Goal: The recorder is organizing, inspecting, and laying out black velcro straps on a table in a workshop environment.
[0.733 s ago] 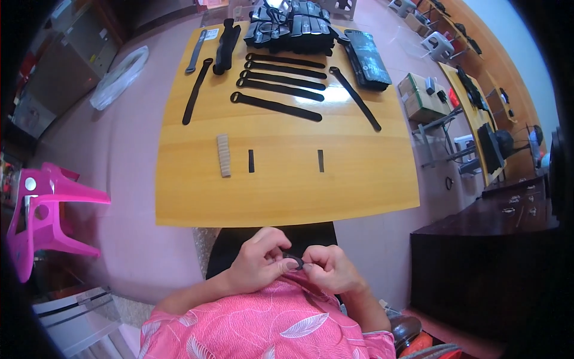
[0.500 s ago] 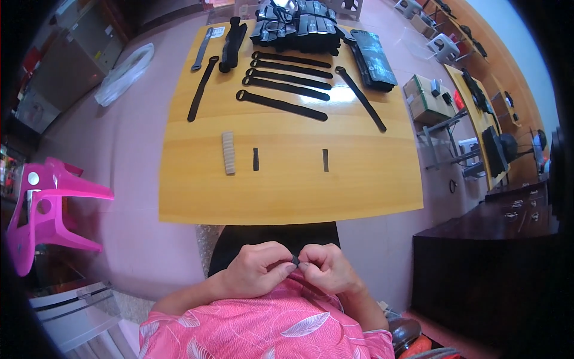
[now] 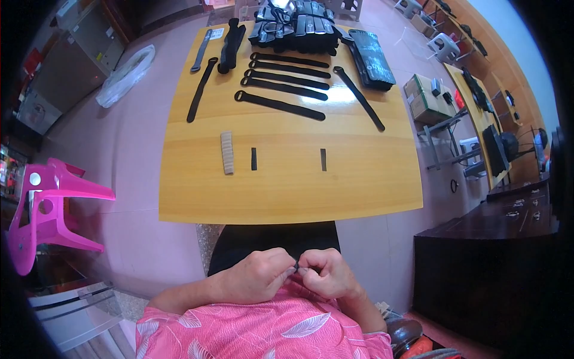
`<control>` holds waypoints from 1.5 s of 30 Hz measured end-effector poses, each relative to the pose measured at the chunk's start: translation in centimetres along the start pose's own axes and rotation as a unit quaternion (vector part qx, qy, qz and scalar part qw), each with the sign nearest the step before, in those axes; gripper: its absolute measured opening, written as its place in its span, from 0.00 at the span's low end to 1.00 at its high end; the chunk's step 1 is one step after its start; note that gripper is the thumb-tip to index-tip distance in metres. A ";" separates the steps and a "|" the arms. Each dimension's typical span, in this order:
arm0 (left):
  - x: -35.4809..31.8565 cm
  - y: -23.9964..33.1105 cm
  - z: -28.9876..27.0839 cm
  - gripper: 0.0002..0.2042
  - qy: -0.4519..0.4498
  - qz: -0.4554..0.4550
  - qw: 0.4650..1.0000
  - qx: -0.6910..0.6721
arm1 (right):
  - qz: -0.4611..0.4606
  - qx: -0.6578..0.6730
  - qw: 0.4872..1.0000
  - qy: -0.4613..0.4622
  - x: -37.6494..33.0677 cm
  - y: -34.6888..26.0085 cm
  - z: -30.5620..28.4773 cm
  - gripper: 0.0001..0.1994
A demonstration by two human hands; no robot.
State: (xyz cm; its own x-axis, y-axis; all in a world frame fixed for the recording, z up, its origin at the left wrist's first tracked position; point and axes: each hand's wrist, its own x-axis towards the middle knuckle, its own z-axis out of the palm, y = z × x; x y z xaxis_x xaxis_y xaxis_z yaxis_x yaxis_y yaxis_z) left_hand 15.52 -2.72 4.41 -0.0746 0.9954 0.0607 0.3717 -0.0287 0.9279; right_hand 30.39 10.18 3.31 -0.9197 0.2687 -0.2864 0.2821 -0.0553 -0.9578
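Over my lap, just off the table's near edge, my left hand and my right hand meet with their fingertips pinched together. Between them is a small black piece, mostly covered by the fingers, so its kind cannot be made out. On the wooden table ahead lie a short black strip, a dark grey strip and a beige ridged strip. Several black straps with end loops, such as the nearest strap, are laid out farther back.
A heap of black bundled straps and dark packages occupy the table's far side. One pink stool stands at left. To the right are a dark cabinet and a cardboard box.
My left hand has turned and lowered slightly, and less of the small black piece shows between the fingertips. The things on the table lie as before.
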 end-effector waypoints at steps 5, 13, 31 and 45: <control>0.1 0.3 -0.2 0.04 -0.013 -0.001 1.000 0.010 | 0.001 0.006 1.000 0.003 -0.2 -0.1 0.0 0.04; 0.5 0.6 0.2 0.03 -0.028 0.000 0.999 0.021 | -0.009 -0.003 1.000 0.012 -0.4 0.1 -0.1 0.04; 1.4 -0.3 2.2 0.04 0.087 0.085 0.988 0.096 | 0.093 -0.008 0.992 0.082 -1.1 0.1 -1.2 0.08; 1.6 -2.4 3.4 0.06 0.138 0.152 0.956 0.210 | 0.098 -0.017 0.991 0.090 0.7 0.3 0.0 0.08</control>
State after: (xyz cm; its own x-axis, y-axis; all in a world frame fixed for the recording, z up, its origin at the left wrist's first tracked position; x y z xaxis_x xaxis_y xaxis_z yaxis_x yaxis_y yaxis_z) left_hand 17.62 -0.78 1.01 -0.1246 0.8830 0.4525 0.7494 -0.2151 0.6262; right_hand 29.82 10.35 2.85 -0.7840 0.4233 -0.4541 0.4619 -0.0910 -0.8822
